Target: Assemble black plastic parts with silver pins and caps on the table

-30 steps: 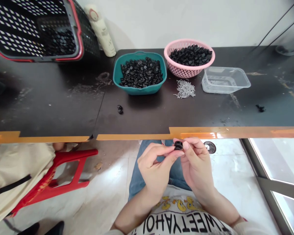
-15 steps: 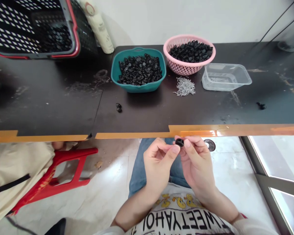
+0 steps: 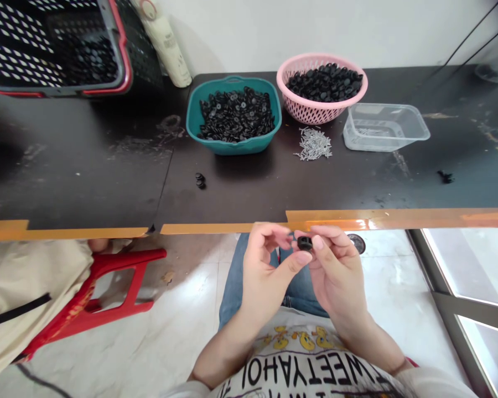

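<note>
Left hand [image 3: 269,273]: pinching small black part [image 3: 304,242].
Right hand [image 3: 336,273]: pinching same part.
Done: perhaps two pieces [image 3: 200,181] on surface [image 3: 108,182].
Remaining: bowl [image 3: 232,148], basket [image 3: 311,114] full.

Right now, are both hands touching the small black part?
Touching. The head view shows the left hand and the right hand pinching the small black part between thumb tip and fingertips, with no gap.

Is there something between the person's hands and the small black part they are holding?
Nothing visible stands between them. The small black part is touched directly by the fingertips of the left hand and the right hand, in the air just below the table edge. No tool or other piece comes between fingers and part.
</note>
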{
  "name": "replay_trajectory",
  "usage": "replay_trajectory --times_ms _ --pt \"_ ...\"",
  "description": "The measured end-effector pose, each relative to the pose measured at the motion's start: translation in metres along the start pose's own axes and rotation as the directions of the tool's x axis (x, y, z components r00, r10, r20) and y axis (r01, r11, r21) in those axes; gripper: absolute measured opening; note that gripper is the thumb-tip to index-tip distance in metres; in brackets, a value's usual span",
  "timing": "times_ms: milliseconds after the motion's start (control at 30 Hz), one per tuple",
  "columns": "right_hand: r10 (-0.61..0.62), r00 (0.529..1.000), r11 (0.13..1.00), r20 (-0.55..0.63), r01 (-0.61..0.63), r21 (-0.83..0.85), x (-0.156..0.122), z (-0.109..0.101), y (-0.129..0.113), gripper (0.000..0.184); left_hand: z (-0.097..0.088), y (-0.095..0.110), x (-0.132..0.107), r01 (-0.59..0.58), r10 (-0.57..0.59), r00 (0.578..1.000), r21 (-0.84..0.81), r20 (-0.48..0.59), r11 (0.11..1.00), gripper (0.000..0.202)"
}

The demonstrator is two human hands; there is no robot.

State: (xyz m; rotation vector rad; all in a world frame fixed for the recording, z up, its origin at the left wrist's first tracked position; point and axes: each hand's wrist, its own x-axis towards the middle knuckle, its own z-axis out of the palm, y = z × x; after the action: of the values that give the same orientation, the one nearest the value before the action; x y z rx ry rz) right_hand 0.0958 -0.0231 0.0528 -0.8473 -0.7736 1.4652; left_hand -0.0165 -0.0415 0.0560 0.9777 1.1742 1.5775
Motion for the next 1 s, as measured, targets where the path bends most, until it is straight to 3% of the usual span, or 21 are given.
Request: replay_trajectory --times_ms 100,167,233,400,533,1000 --pt "-0.024 0.997 1.0 0.076 0.025 -0.018 -0.001 -0.001 -0.002 0.008 -0.008 0.002 0.0 -0.056 0.035 0.978 0.095 0.206 0.994 0.052" --pt "-0.05 0.989 0.998 0.136 0.054 -0.027 -0.002 -0.004 -0.003 0.01 -0.013 0.003 0.0 -0.072 0.005 0.919 0.156 0.393 0.985 0.05" --pt "-0.077 0.974 0.995 0.213 0.09 -0.051 -0.003 -0.007 -0.005 0.015 -0.016 0.004 0.001 -0.113 0.018 0.88 0.173 0.476 0.979 0.048" --pt "-0.075 0.932 0.988 0.354 0.117 -0.098 -0.004 -0.015 -0.009 0.036 -0.018 0.005 0.003 -0.212 0.098 0.857 0.172 0.506 0.962 0.042" --pt "-0.065 0.946 0.983 0.319 0.115 -0.14 -0.005 -0.016 -0.009 0.034 -0.019 0.002 0.002 -0.228 0.117 0.868 0.178 0.482 0.957 0.044" --pt "-0.038 0.978 0.991 0.203 0.064 -0.121 -0.008 -0.015 0.009 0.03 -0.023 -0.007 0.002 -0.132 0.021 0.902 0.231 0.431 0.964 0.036"
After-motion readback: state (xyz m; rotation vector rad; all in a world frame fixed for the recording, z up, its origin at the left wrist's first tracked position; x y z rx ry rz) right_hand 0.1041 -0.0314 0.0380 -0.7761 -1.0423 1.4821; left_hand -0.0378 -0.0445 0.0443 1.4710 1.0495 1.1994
